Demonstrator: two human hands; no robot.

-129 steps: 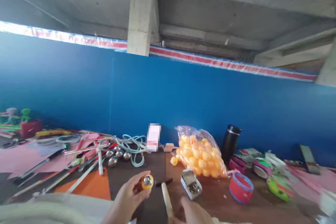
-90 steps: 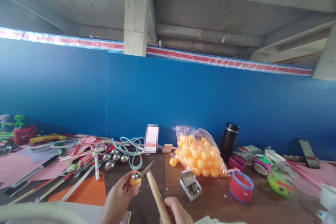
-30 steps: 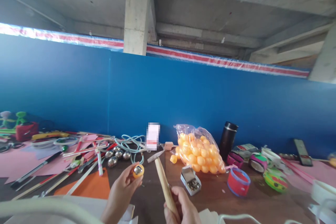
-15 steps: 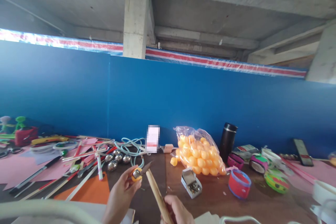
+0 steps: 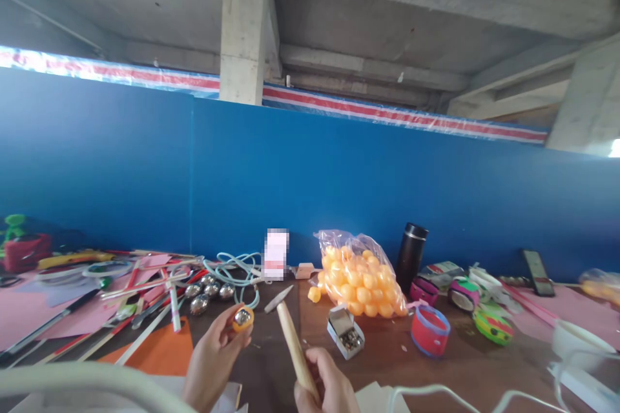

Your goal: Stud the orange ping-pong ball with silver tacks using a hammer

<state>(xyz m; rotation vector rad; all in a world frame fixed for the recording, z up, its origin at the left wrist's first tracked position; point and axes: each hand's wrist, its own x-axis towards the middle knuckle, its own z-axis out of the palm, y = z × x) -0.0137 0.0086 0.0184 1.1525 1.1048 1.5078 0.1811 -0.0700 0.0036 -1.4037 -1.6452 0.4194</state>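
My left hand has its fingers closed round a small orange ball, whose top face is covered with shiny silver metal. In my right hand is the wooden handle of a hammer. The hammer's grey metal head points up and left, apart from the ball. Just right of it stands an open little cardboard box with small shiny metal pieces inside, too small to name surely. Several silver balls lie beyond my left hand. A clear plastic bag full of orange balls sits behind the box.
A loose orange ball lies beside the bag. Sticks, pens and coloured paper crowd the left side. On the right are a black bottle, a red-and-blue roll and a white cup. A blue partition closes the back.
The hammer head has moved away from the ball, leaving a gap to its right. Both hands keep their holds. The whole view has shifted slightly.
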